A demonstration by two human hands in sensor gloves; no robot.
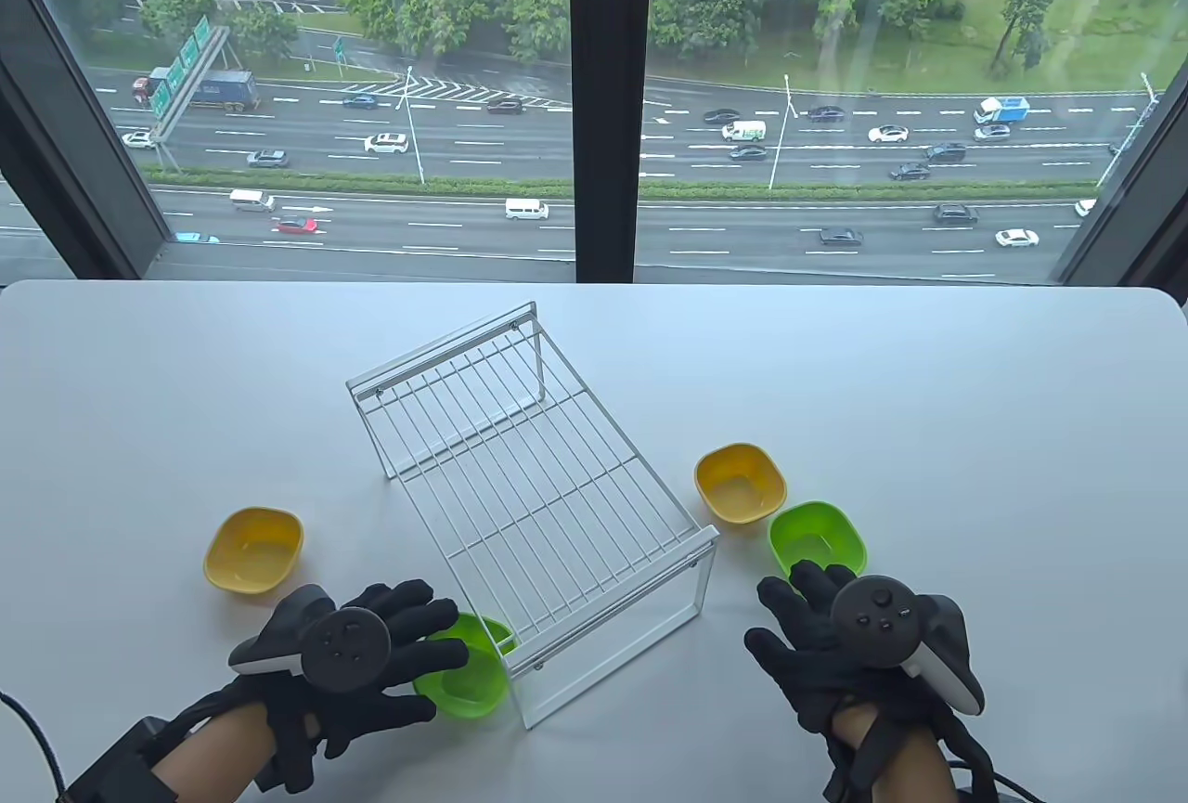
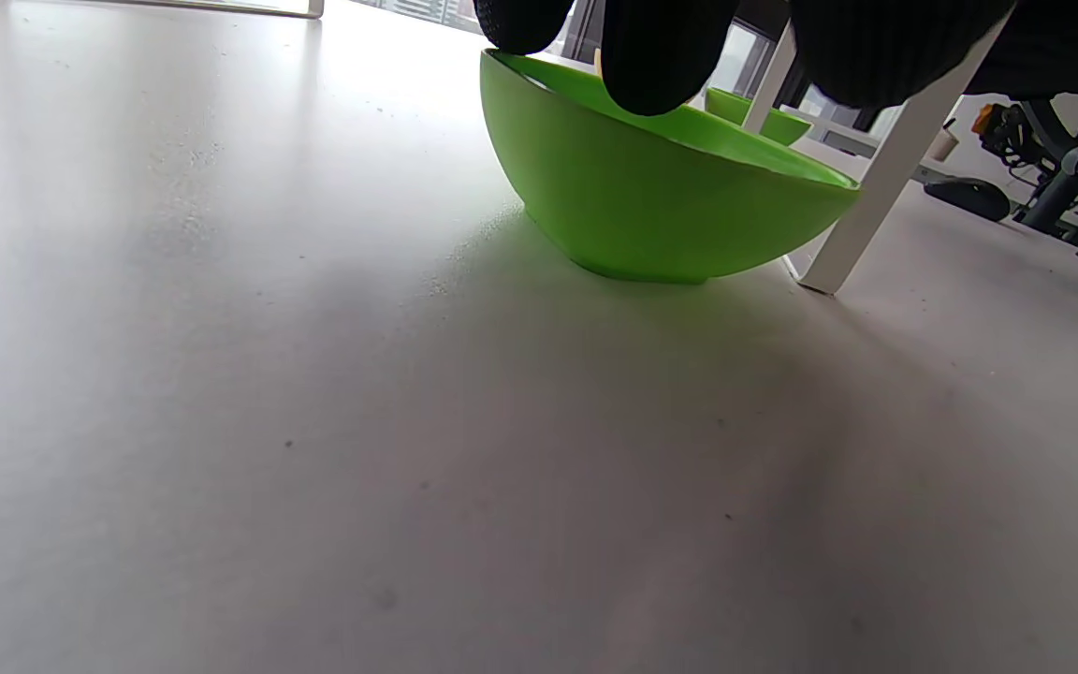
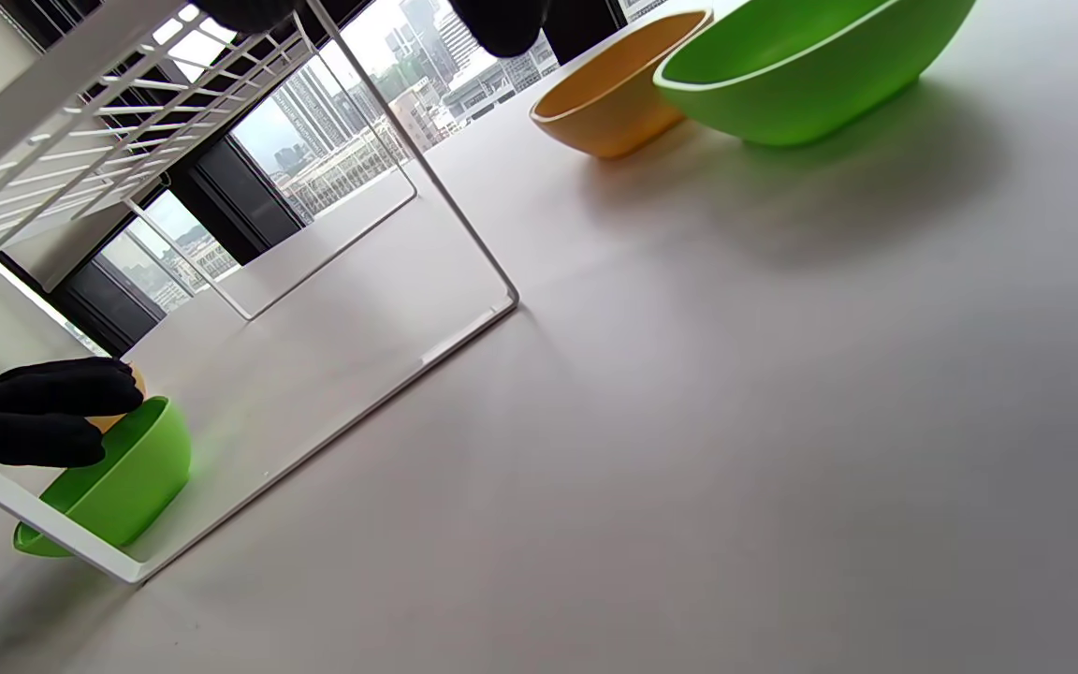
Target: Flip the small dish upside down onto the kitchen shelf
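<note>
A white wire kitchen shelf [image 1: 529, 478] stands mid-table. A green small dish [image 1: 469, 682] sits upright by the shelf's near left leg. My left hand [image 1: 432, 645] lies over it with the fingers stretched across its near rim. In the left wrist view the fingertips [image 2: 656, 56] hang at the rim of this dish [image 2: 661, 197], with no closed grip visible. My right hand [image 1: 798, 599] is open, fingers spread, just short of a second green dish [image 1: 817, 539]. That dish [image 3: 810, 75] sits upright and untouched in the right wrist view.
A yellow dish [image 1: 253, 550] sits upright at the left, and another yellow dish [image 1: 740, 482] is beside the right green one. The shelf leg [image 2: 876, 178] stands right behind the left green dish. The shelf's wire top [image 3: 80, 122] holds nothing.
</note>
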